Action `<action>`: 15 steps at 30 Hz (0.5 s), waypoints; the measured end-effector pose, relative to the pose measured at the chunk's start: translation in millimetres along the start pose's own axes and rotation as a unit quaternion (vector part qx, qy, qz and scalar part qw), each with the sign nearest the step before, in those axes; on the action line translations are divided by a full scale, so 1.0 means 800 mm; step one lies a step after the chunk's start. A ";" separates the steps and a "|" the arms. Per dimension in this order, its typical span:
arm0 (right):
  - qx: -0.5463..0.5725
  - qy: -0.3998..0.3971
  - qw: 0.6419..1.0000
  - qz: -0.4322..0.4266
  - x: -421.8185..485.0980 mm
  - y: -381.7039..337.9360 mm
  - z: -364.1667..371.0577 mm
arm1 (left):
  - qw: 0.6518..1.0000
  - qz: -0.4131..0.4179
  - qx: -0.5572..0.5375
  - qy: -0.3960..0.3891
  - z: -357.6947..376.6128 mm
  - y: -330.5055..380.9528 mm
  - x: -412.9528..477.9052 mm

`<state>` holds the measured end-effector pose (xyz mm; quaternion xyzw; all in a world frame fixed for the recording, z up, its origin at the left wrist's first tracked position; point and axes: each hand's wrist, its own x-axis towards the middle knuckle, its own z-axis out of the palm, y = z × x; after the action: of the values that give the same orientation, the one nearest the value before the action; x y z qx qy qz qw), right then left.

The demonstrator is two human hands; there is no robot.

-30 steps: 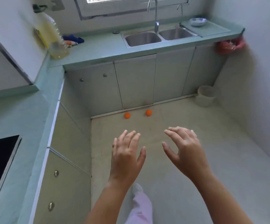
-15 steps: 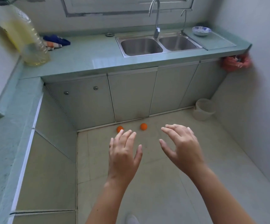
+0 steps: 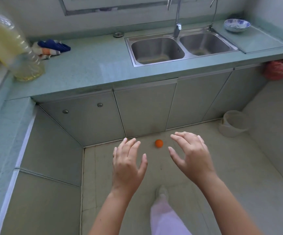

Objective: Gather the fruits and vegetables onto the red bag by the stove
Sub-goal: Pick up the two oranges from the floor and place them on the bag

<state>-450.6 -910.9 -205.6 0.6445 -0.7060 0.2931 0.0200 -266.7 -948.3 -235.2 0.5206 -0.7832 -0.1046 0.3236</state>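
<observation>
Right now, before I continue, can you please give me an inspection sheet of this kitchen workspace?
Surface: pale tiled floor; green counter above it.
Job's things: one orange fruit on the floor near the cabinet base, untouched; stove and its bag not in view.
Clutter: bottle, cloth and bowl on the counter; bucket on the floor; red plastic bag hanging under the counter's right end.
Hands: left hand and right hand open, empty, either side of the fruit in the picture.
Cables: nothing seen.
Surroundings: double sink, tap, cabinets.
</observation>
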 end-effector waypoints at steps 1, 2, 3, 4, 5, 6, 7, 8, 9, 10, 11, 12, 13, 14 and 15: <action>0.003 -0.005 1.000 -0.001 0.021 0.011 0.009 | 1.000 -0.006 0.002 0.002 0.012 -0.004 0.021; 0.005 -0.010 1.000 -0.001 0.041 0.022 0.018 | 1.000 -0.010 0.005 0.004 0.024 -0.008 0.042; 0.007 -0.015 1.000 -0.001 0.062 0.033 0.027 | 1.000 -0.014 0.010 0.005 0.036 -0.011 0.063; 0.011 -0.019 1.000 -0.001 0.083 0.044 0.036 | 1.000 -0.017 0.016 0.004 0.047 -0.014 0.084; 0.015 -0.021 1.000 -0.002 0.101 0.054 0.044 | 1.000 -0.018 0.024 0.003 0.057 -0.016 0.102; 0.020 -0.023 1.000 -0.007 0.119 0.064 0.053 | 0.999 -0.019 0.031 0.003 0.067 -0.019 0.119; 0.023 -0.024 0.999 -0.014 0.137 0.075 0.063 | 0.999 -0.021 0.037 0.004 0.078 -0.023 0.136; 0.025 -0.026 0.999 -0.021 0.154 0.085 0.073 | 0.999 -0.023 0.042 0.006 0.089 -0.028 0.151; 0.026 -0.029 0.999 -0.026 0.170 0.094 0.085 | 0.999 -0.027 0.046 0.004 0.100 -0.035 0.165; 0.028 -0.034 0.999 -0.027 0.184 0.103 0.097 | 0.998 -0.030 0.052 0.001 0.111 -0.042 0.177; 0.031 -0.039 0.998 -0.025 0.195 0.113 0.111 | 0.998 -0.033 0.059 -0.004 0.123 -0.051 0.187; 0.034 -0.044 0.998 -0.022 0.204 0.121 0.126 | 0.997 -0.034 0.066 -0.009 0.135 -0.061 0.195; 0.038 -0.047 0.998 -0.020 0.211 0.130 0.142 | 0.997 -0.035 0.072 -0.016 0.148 -0.072 0.202; 0.040 -0.050 0.998 -0.018 0.217 0.138 0.160 | 0.996 -0.035 0.076 -0.021 0.161 -0.084 0.208; 0.041 -0.054 0.998 -0.015 0.221 0.147 0.179 | 0.996 -0.036 0.080 -0.026 0.175 -0.097 0.213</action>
<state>-538.5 -1133.0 -297.9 0.6698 -0.6841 0.2861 -0.0398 -337.4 -1157.3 -313.9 0.5694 -0.7782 -0.0667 0.2564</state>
